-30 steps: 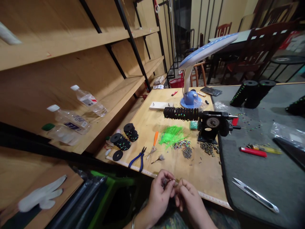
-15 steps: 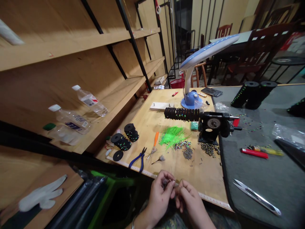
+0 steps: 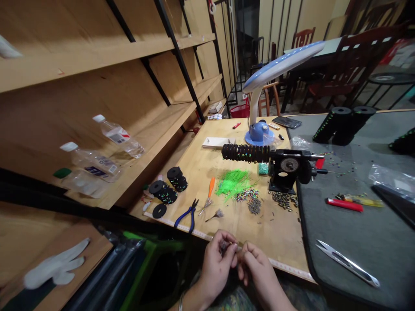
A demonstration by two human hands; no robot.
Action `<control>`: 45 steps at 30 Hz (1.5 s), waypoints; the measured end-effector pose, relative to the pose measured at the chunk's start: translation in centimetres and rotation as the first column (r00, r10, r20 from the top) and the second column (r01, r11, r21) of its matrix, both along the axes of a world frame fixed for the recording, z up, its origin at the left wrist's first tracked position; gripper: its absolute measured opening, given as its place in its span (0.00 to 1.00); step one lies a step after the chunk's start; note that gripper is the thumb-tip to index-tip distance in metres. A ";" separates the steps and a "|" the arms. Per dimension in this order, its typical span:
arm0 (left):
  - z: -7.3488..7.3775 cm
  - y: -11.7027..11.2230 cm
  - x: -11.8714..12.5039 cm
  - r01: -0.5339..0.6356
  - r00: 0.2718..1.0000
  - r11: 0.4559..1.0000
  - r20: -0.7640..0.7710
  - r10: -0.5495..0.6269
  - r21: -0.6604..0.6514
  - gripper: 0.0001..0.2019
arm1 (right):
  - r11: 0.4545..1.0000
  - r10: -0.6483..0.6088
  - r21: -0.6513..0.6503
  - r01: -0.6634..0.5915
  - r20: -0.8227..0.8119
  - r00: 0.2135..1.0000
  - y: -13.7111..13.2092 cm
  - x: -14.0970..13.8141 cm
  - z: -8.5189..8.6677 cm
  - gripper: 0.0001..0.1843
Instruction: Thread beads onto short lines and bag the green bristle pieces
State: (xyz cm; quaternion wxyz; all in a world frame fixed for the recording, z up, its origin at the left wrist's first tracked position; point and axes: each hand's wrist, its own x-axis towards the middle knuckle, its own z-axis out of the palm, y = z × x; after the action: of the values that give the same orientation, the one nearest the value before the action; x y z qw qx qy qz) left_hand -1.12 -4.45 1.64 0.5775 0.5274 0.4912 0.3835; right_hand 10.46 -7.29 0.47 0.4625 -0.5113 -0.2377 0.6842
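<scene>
My left hand [image 3: 218, 263] and my right hand [image 3: 257, 268] meet at the near edge of the wooden table [image 3: 240, 224]. The left hand's fingers are curled round a small dark bundle [image 3: 223, 246]. My right hand pinches something tiny right beside it; I cannot make out what. Just beyond my hands lie blue-handled pliers [image 3: 186, 214], an orange-handled tool [image 3: 210, 192], a heap of green strands [image 3: 234, 182] and small piles of beads [image 3: 251, 201].
A black winding device [image 3: 285, 169] holds a black beaded roll [image 3: 245, 153]. A blue desk lamp [image 3: 259, 129] stands behind it. Black spools [image 3: 167, 188] lie at the left. Thread snips [image 3: 346, 262] and a red lighter [image 3: 343, 204] rest on the grey mat [image 3: 356, 233]. Water bottles [image 3: 94, 160] lie on the shelf.
</scene>
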 end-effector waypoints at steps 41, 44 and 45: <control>1.5 0.7 -1.6 0.291 0.880 0.907 -0.456 -0.129 0.305 0.08 | 0.931 0.068 0.273 -0.241 0.518 0.853 -0.3 2.8 -0.7 0.21; 1.4 1.1 -1.3 0.113 0.970 0.991 -0.225 -0.093 0.076 0.08 | 0.918 0.061 0.291 -0.271 0.572 0.818 -0.2 3.1 -0.5 0.19; 1.3 1.3 -1.2 0.089 0.982 0.996 -0.165 -0.086 0.010 0.09 | 0.910 0.061 0.296 -0.291 0.599 0.799 -0.1 3.1 -0.5 0.19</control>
State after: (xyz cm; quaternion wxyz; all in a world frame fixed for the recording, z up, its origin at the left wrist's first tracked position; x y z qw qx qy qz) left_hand -2.33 -3.17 2.97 0.5466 0.5834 0.5103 0.3170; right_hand 13.61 -7.43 0.00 0.3902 -0.5717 -0.5395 0.4795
